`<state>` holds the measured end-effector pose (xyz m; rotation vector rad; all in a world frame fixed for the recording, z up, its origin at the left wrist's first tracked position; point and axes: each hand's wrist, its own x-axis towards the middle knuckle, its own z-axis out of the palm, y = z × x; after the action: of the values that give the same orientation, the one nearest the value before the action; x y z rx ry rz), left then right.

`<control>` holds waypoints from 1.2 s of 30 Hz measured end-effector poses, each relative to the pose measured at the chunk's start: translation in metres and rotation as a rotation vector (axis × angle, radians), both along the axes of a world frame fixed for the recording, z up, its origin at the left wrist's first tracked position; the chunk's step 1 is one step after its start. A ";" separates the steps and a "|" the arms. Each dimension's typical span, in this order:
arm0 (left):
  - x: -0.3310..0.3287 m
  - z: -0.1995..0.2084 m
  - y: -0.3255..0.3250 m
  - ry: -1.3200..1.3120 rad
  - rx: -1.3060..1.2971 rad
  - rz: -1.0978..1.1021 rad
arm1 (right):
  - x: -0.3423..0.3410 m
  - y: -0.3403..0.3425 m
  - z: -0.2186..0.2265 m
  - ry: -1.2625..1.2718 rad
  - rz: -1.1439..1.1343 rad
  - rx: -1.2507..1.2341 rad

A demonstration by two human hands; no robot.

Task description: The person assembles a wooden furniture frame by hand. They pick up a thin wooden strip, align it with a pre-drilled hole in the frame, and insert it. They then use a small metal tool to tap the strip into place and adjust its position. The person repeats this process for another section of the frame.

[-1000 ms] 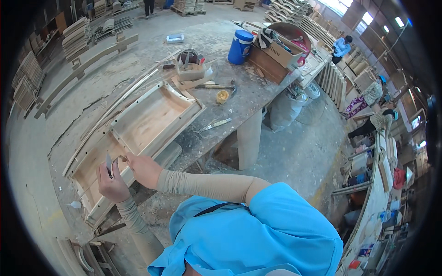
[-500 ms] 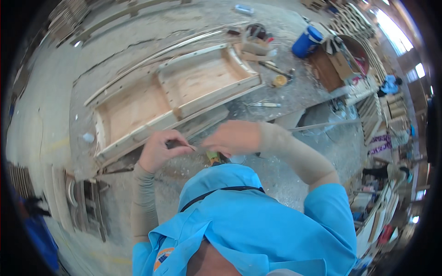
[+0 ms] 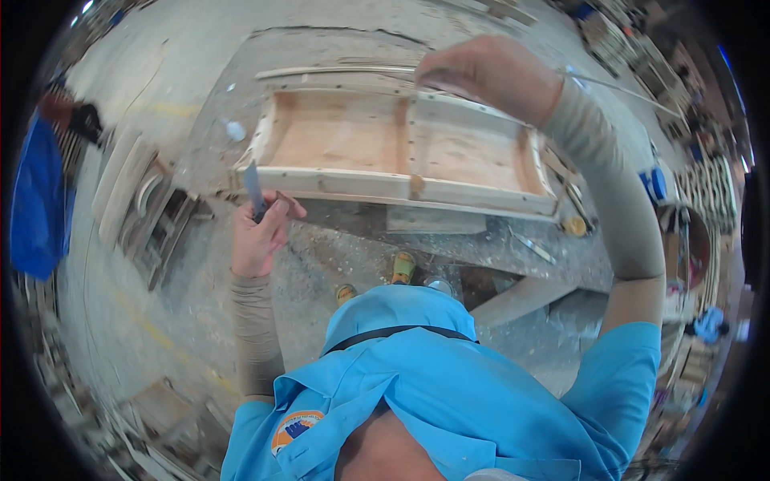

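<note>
My left hand (image 3: 261,236) is closed around a knife, its flat grey blade (image 3: 253,186) pointing up and away from me near the left front corner of a wooden frame. This long shallow frame (image 3: 337,180), pale wood split by a crosspiece into two bays, lies across the worktable. My right hand (image 3: 493,76) is over the frame's far edge, right of the middle. Its fingers are bent down and pressed together; what they hold is blurred. Long thin wooden strips (image 3: 345,72) lie along the far side of the frame.
A pencil-like pale tool (image 3: 533,247) and a yellow roll (image 3: 574,226) lie on the table (image 3: 481,260) to the right. A blue container (image 3: 654,183) stands farther right. Wooden parts (image 3: 156,212) are stacked on the floor at left, with a blue cloth (image 3: 40,200) beyond.
My hands, close together before, are now wide apart. The right has gone up to the far edge; the left has turned, bringing the knife blade into view. My view has swung left.
</note>
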<state>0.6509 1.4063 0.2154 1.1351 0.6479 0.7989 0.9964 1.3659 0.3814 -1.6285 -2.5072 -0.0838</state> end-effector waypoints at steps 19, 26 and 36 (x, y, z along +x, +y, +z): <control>0.093 0.050 -0.016 -0.135 -0.113 0.012 | -0.041 -0.010 -0.095 0.620 0.175 -0.596; 0.151 0.055 -0.009 -0.208 -0.036 -0.233 | -0.021 -0.051 -0.128 0.955 -0.257 -0.346; 0.116 -0.014 -0.003 0.072 0.020 -0.049 | 0.006 -0.055 -0.203 1.377 -0.596 -0.066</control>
<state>0.7674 1.4030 0.2018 1.1981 0.6710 0.7262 1.0022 1.3105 0.1787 -1.5199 -0.9872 0.7652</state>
